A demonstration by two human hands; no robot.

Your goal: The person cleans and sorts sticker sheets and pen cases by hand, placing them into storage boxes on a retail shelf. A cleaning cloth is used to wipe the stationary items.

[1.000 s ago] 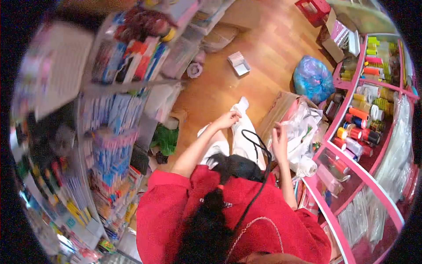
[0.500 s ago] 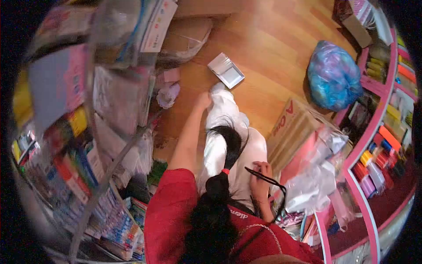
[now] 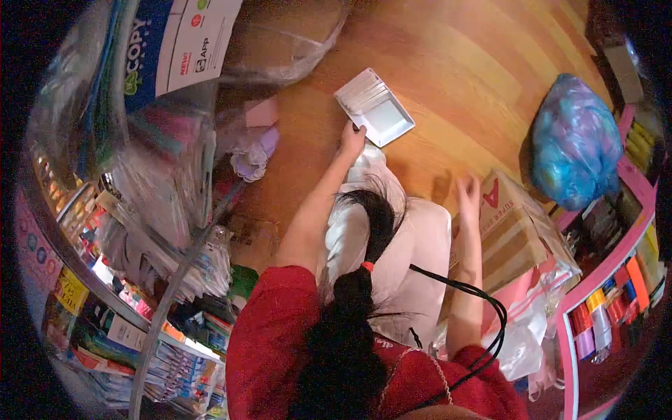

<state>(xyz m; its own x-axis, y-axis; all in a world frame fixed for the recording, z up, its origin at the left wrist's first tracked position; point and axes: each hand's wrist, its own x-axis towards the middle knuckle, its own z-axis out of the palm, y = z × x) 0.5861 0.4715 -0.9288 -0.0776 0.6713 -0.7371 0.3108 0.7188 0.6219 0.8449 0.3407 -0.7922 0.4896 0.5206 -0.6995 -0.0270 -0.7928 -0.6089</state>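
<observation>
On the wooden floor before my knees lies a shallow white box (image 3: 400, 131). A row of thin white pieces (image 3: 365, 96) fills its far left part; the rest shows a bare bottom. My left hand (image 3: 353, 138) reaches forward, its fingers closed on the box's near left edge. My right hand (image 3: 467, 192) is raised over the floor beside my right knee, fingers apart and holding nothing. It is close to the left side of a brown cardboard box (image 3: 521, 224). A black cord (image 3: 479, 288) hangs loosely near my right forearm.
A full blue plastic bag (image 3: 575, 143) stands on the floor at the right, by pink shelves (image 3: 602, 280) of colourful goods. Plastic-wrapped packs and a copy-paper box (image 3: 196, 45) crowd the left. A crumpled pale wrapper (image 3: 248, 162) lies near them.
My left hand has moved forward from beside my leg to the white box's edge. My right hand has left my lap and stretched forward beside the cardboard box. The view has shifted.
</observation>
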